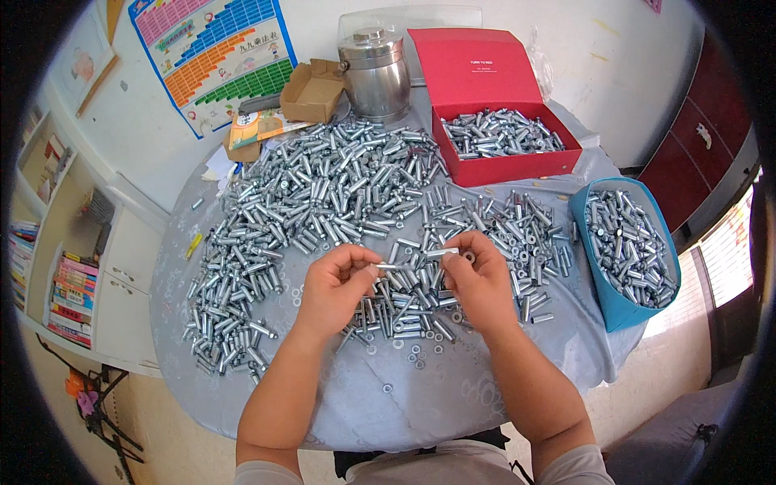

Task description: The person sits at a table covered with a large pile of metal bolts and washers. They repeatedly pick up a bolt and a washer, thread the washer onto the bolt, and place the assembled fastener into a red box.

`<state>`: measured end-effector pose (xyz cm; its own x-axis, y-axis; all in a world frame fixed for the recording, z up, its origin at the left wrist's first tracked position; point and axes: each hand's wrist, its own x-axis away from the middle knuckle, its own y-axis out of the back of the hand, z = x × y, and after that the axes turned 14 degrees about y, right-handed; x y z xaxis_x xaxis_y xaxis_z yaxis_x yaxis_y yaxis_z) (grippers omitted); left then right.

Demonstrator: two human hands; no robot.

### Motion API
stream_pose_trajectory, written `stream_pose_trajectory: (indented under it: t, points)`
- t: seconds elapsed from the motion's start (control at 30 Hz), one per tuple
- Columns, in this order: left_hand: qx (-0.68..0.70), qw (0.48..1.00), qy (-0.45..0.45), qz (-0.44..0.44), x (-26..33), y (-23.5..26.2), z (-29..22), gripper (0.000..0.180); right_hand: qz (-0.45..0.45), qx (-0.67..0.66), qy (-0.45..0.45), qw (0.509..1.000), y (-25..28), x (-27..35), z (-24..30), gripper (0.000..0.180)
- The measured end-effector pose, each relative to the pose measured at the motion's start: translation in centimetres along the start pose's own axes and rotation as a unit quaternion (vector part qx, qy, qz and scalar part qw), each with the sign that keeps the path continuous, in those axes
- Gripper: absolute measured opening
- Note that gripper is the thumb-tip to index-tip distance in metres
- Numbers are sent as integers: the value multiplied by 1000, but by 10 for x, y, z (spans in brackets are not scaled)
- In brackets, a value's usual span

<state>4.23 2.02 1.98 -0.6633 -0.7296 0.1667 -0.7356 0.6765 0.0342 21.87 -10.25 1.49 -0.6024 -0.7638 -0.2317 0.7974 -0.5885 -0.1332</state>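
Over the near part of a heap of metal sleeve anchors, my two hands face each other a little apart. The fingers of my left hand (335, 287) are closed in a pinch on a thin metal bolt (394, 267) that points to the right. A shiny metal sleeve (441, 253) sits between the thumb and fingers of my right hand (483, 283), pointing left. The bolt and the sleeve do not touch. Below and between the hands lie loose anchor parts (408, 303), with several nuts and washers (416, 356) nearer to me.
The big anchor pile (323, 182) spreads over the round cloth-covered table (339, 412). A red box (509, 168) full of anchors stands at the back right, a blue fabric bin (626, 303) of them at the right edge. Behind are a steel pot (376, 77) and a cardboard box (311, 93).
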Motion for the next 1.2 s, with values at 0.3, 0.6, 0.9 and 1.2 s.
stream_pose_trajectory:
  t: [0.3, 0.6, 0.9, 1.2]
  points:
    - [-332, 936, -112, -42, -19, -10, -22, 18, -65, 150, 148, 975, 2, 0, -8, 16]
    - [-617, 751, -234, -8, -108, -38, -23, 31, -151, 74, 149, 975, 8, -6, -14, 20]
    - [-683, 687, -248, 9, -106, -41, -29, 20, -138, 86, 131, 978, 6, -4, -11, 17]
    - [-608, 766, -209, -11, -79, -16, -18, 14, -124, 69, 128, 982, -1, -1, -14, 11]
